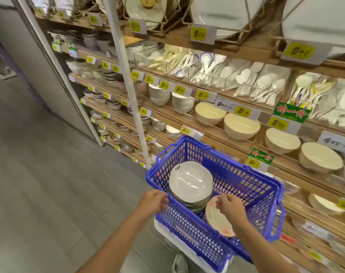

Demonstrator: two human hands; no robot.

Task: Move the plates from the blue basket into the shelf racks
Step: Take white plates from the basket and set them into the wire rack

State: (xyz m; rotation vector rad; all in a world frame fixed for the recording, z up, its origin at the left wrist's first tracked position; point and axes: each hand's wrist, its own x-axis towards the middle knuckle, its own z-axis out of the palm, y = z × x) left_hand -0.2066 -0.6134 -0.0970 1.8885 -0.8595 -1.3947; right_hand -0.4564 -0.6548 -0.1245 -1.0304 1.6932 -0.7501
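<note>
A blue plastic basket [252, 186] stands in front of the shelves on a white box [179, 243]. Inside, at its left end, lies a stack of white plates [190, 181]. Beside the stack a small plate with pink marks [217, 219] stands tilted. My right hand [229, 203] is inside the basket, its fingers curled over the top rim of that small plate. My left hand [153, 200] grips the basket's near left rim. Wire shelf racks [244, 22] holding large white plates run along the top shelf.
Wooden shelves [236, 133] to the right carry cream bowls [241, 126], white bowls, spoons and yellow price tags. A white upright post [126, 79] stands just left of the basket. Grey floor [49, 174] stretches to the left, and a shoe [179, 264] shows below the basket.
</note>
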